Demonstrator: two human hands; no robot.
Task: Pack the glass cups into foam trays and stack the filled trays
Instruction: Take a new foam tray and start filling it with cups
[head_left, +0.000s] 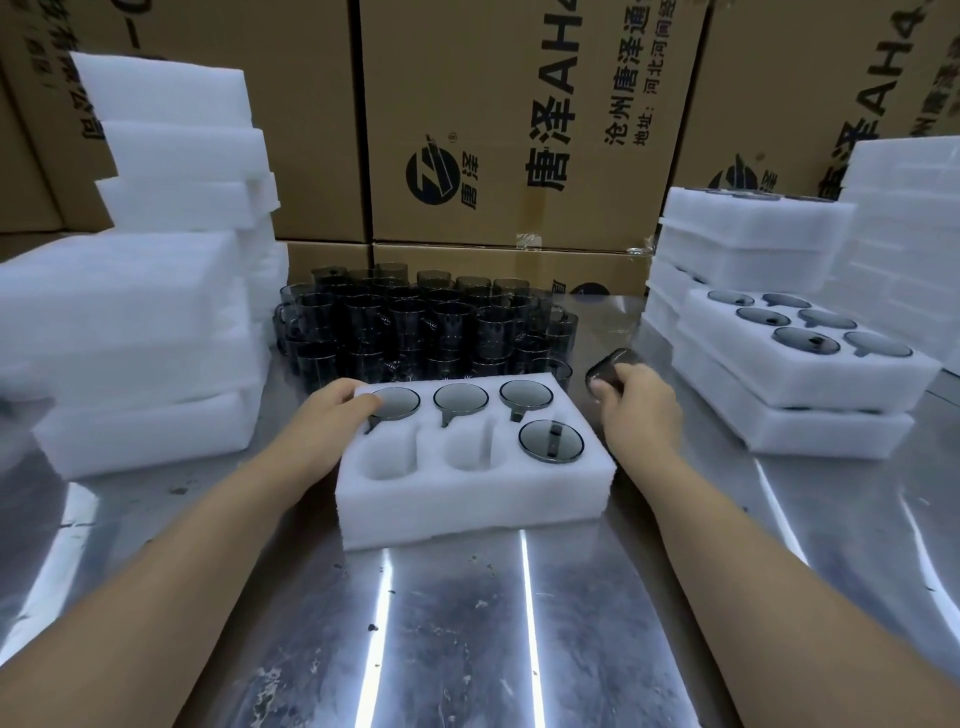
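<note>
Head view. Tray (475, 488) at frame centre on the counter (467, 623): back row of three pockets filled, front right pocket filled, front left and front middle pockets empty.

Left hand (337, 402) lies on the tray's back left corner, fingers laid out loosely and touching the rim of the cup seated there. It grips nothing.

Right hand (636, 400) is curled round a dark cup (610, 366), held just off the tray's back right corner.

Risks, as judged:
- The held cup could knock the seated front right cup on its way to an empty pocket.
- A handle missing its slot would leave the cup sitting proud.
- The light tray may slide if the left hand lifts.

Room:
- Loose cups (415, 322) crowd just behind the tray.
- Foam stack (145, 332) at left.
- Filled trays (795, 364) near at right.
- Open counter lies only along the lower frame.
</note>
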